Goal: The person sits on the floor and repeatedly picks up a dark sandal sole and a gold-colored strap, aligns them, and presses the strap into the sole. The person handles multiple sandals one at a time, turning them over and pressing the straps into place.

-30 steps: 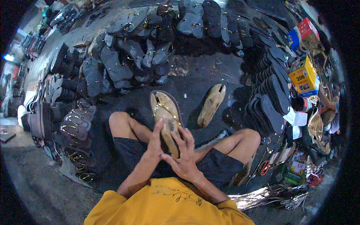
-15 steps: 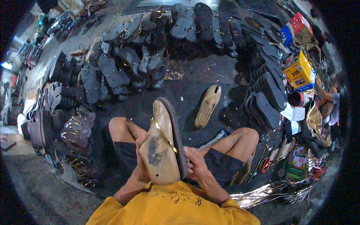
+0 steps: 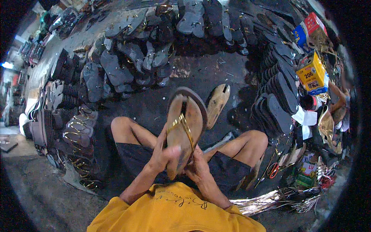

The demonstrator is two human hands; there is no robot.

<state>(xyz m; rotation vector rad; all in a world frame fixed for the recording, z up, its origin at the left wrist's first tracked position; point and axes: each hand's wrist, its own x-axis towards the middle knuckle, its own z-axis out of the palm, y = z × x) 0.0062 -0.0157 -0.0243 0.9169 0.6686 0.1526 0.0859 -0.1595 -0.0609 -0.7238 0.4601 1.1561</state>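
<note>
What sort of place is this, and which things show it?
It looks like a sandal-making workshop: a gold-strapped sandal is fitted on a wooden foot form, stacks of dark soles stand at the right, and shiny strips lie at the lower right.

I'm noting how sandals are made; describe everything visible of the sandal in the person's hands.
The sandal has a dark sole, showing as a rim around the toe and along the right side, and a shiny gold V-shaped strap. A wooden-looking foot form with a dark toe slot lies on the sole, under the strap. Held aloft, toe pointing forward, it has the left hand at its left side and the right hand at its lower right edge. Its underside is hidden.
</note>
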